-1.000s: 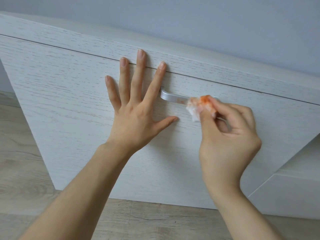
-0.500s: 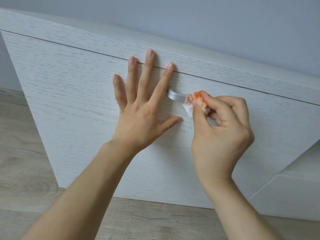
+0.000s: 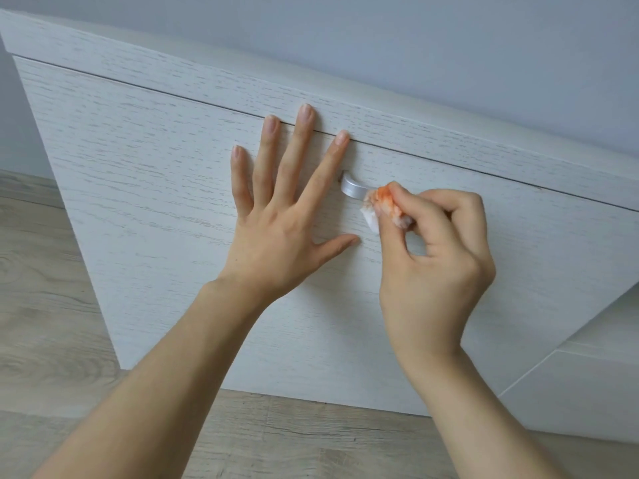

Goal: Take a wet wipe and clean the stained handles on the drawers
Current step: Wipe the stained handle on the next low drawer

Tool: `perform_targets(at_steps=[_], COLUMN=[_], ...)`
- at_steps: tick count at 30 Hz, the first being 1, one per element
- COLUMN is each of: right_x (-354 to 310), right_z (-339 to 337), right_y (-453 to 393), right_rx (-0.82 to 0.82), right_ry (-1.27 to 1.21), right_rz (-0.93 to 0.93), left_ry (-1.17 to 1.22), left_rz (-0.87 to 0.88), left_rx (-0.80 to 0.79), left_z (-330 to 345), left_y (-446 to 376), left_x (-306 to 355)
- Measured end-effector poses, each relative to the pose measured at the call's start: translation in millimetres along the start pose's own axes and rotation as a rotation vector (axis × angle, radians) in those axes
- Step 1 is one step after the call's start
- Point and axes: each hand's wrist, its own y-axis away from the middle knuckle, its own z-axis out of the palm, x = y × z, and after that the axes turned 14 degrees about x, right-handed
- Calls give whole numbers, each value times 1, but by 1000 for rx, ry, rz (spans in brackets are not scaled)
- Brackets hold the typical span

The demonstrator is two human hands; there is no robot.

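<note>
A silver handle [image 3: 352, 187] sticks out of the white wood-grain drawer front [image 3: 166, 188]; only its left end shows. My right hand [image 3: 439, 257] pinches a crumpled wet wipe [image 3: 382, 207], stained orange, and presses it against the handle just right of that visible end, hiding the rest of the handle. My left hand [image 3: 276, 216] lies flat on the drawer front to the left of the handle, fingers spread, fingertips near the drawer's top seam.
Above the drawer runs the white cabinet top edge [image 3: 311, 95], with a pale grey wall [image 3: 415, 46] behind. Light wood-look floor [image 3: 41, 305] lies below and to the left. Another white panel [image 3: 587, 392] sits at the lower right.
My right hand has slid the wipe leftward along the handle, so less of the handle shows. The left hand stays flat on the drawer front.
</note>
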Motion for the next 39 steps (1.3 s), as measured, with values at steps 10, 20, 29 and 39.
perform_targets(at_steps=[10,20,29,39], right_x=[-7,-3,-17,-39], right_z=[3,3,10,39], right_y=[3,4,1,-6], right_rx=[-44,9,-25,16], right_ry=[-35,-48,-29,77], right_rz=[-17,35,63,70], left_ry=[4,18,5,88], left_rz=[-3,-24,-36,-94], left_rx=[46,6,116,184], left_z=[2,-1,8,9], left_y=[1,0,2,1], left_x=[-1,-2,-4,-2])
